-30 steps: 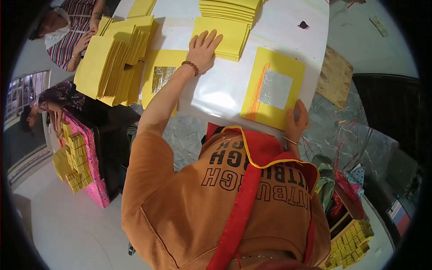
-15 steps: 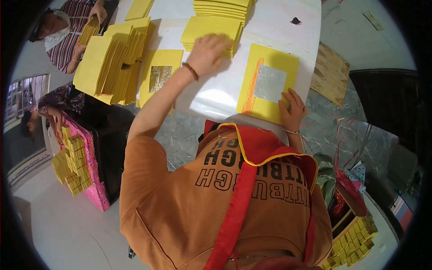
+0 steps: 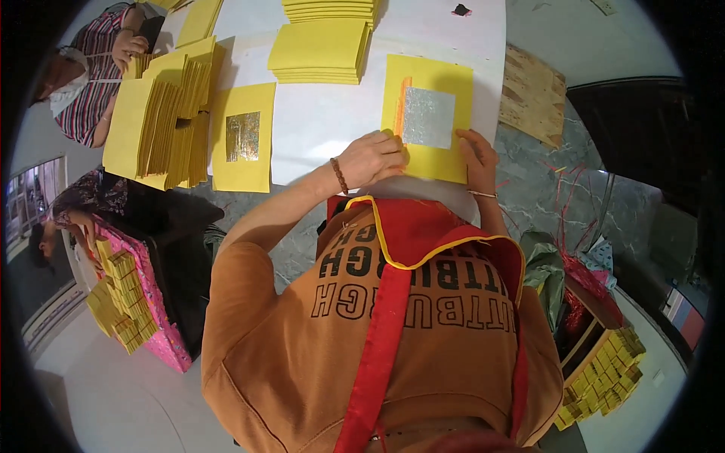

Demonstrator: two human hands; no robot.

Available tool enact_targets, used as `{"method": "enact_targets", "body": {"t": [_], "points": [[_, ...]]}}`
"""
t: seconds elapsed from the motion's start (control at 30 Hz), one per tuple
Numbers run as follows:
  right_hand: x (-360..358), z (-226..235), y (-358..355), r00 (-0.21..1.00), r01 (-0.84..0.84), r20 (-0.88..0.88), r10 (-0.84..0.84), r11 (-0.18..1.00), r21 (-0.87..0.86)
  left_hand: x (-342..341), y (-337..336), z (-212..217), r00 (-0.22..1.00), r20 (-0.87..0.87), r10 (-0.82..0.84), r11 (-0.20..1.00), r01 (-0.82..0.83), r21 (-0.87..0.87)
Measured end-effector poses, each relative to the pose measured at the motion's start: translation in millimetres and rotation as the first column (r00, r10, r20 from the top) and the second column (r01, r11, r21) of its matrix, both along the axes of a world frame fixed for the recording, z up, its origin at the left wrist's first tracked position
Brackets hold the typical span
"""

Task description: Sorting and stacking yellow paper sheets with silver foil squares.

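Observation:
A yellow paper sheet point(image 3: 438, 155) with a silver foil square point(image 3: 428, 117) and an orange strip along its left side lies on the white table point(image 3: 325, 124) in front of me. My left hand point(image 3: 370, 158), wearing a bead bracelet, is curled on the sheet's near left edge by the orange strip. Fingers extended, my right hand point(image 3: 476, 155) rests flat on the near right corner. Beyond the sheet sits a stack of plain yellow sheets point(image 3: 317, 53).
A yellow sheet with gold foil point(image 3: 243, 137) lies left of me, beside fanned yellow piles point(image 3: 162, 121). A person in a striped shirt point(image 3: 91, 83) works at the far left. A pink box of yellow bundles point(image 3: 132, 302), a wooden board point(image 3: 532, 94) and a crate of bundles point(image 3: 604, 370) surround me.
My left hand has come back from the far yellow stack to the foil sheet's near left edge. The sheet now lies further onto the table, with my right hand on its corner.

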State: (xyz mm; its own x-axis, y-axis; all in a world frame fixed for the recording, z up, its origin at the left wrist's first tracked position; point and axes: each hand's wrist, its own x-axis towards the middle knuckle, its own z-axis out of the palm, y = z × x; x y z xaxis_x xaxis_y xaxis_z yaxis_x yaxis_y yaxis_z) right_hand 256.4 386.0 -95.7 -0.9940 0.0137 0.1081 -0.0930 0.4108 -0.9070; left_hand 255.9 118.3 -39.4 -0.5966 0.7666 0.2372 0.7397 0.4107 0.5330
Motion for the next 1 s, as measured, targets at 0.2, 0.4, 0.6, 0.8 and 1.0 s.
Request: {"method": "enact_targets", "body": {"t": [0.2, 0.4, 0.6, 0.8, 1.0], "points": [[-2, 0, -3, 0.994, 0.072, 0.082, -0.07, 0.997, -0.031, -6, -2, -10, 0.986, 0.131, 0.101, 0.972, -0.126, 0.196], [-4, -1, -3, 0.984, 0.122, 0.144, -0.101, 0.982, -0.144, -30, -7, -2, 0.71, 0.688, 0.15, 0.971, -0.237, 0.033], [-3, -3, -2, 0.981, 0.1, 0.168, -0.093, 0.994, -0.032, -45, -9, 3, 0.567, 0.82, 0.079, 0.972, -0.227, 0.063], [-2, -8, 13, 0.988, -0.058, 0.145, 0.055, 0.998, 0.014, -52, -13, -7, 0.507, 0.861, 0.045, 0.974, -0.215, 0.075], [3, -23, 34, 0.964, -0.246, 0.117, 0.238, 0.968, 0.057, -59, -12, -6, 0.446, 0.893, 0.056, 0.978, -0.207, 0.042]]}}
